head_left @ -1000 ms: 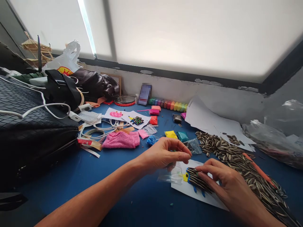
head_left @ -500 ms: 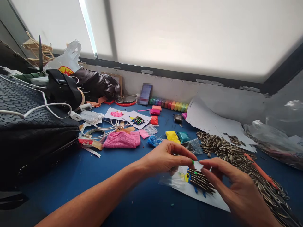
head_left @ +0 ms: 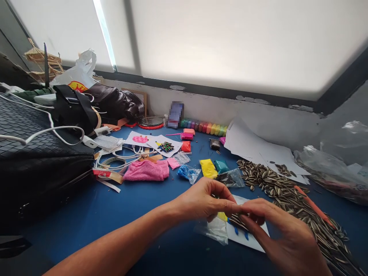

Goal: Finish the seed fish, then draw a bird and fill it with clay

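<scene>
My left hand (head_left: 211, 201) and my right hand (head_left: 278, 220) meet at the fingertips, both pinched closed. Half a second ago a small bit of green clay showed in my left fingers; their tips now hide it. What my right thumb and forefinger pinch, I cannot make out. Just beneath lies a white sheet (head_left: 255, 241) bearing a figure made of striped sunflower seeds (head_left: 238, 222) with blue clay feet (head_left: 246, 236) and a yellow part. My hands cover most of the figure. A clear plastic bag (head_left: 215, 232) lies by the sheet's left side.
Loose sunflower seeds (head_left: 270, 184) are heaped at the right, with an orange stick (head_left: 314, 207) across them. Beyond my hands lie clay packets in yellow (head_left: 208, 168), teal (head_left: 220, 166) and blue (head_left: 185, 173). A pink cloth (head_left: 146, 170) and black bag (head_left: 43, 165) are leftward.
My fingertips have come together, and my hands now cover more of the seed figure. The green bit in my left fingers has gone out of sight. The view has shifted slightly.
</scene>
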`<state>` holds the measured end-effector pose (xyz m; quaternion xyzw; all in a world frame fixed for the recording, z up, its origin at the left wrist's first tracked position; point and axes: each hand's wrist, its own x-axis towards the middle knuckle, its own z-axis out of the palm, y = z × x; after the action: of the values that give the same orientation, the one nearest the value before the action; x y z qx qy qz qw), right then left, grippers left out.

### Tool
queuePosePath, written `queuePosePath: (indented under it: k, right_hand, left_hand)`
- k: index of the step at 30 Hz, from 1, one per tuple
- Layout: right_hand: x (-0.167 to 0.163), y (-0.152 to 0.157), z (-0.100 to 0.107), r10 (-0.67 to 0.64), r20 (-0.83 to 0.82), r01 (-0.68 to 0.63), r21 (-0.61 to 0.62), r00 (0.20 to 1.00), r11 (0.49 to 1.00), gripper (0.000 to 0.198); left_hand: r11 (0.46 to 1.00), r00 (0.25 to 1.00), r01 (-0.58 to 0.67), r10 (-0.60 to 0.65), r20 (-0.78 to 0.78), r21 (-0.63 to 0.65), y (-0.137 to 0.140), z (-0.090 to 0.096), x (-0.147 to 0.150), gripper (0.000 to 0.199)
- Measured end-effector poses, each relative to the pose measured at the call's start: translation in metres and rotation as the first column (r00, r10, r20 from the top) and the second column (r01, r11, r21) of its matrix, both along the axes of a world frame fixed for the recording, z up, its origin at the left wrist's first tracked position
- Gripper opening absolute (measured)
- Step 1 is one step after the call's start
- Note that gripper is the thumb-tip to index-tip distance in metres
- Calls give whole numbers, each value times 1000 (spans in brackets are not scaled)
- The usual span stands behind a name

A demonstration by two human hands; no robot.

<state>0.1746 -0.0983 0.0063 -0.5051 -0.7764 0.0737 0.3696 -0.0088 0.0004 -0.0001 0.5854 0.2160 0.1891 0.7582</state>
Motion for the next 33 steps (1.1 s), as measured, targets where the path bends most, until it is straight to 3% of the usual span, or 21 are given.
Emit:
queuePosePath:
  k: [4,15,18,21,23,25,27,30,33]
  right_hand:
    - [-1,-2,-2,-11,38,9,67,999,998,21]
    - [-5,-5,2,-51,119,37,113,992,993,19]
    - [-10,-3,4,-71,156,48,149,985,988,15]
    - [-15,-3,5,-92,162,65,163,983,984,12]
    - [-16,-5,5,-87,142,75,85,986,994,12]
    - [-13,-8,7,-81,60,86,-82,995,993,13]
    - [-9,-9,10,-106,-102,75,-270,989,960,15]
    - [-1,-7,16,-152,-339,-8,-427,929,904,18]
    - [4,-3,21,-129,-434,-85,-440,891,894,17]
  left_hand:
    - [1000,1000,17,-17,-16,-4,-1,2,-2,47]
    - [998,996,46,-43,-74,47,-2,6,-3,52]
    - [997,995,45,-40,-87,57,-5,5,-2,44]
    - [985,991,-2,25,-134,171,-10,5,0,24]
    - [965,987,-22,62,-146,260,-11,5,1,13]
    - [949,986,-43,92,-142,313,-10,8,0,8]
    - [944,982,-77,128,-139,321,-6,11,-1,8]
    - [978,990,-91,110,-91,185,2,15,-5,13]
    - [995,996,-87,87,9,40,8,17,-9,20]
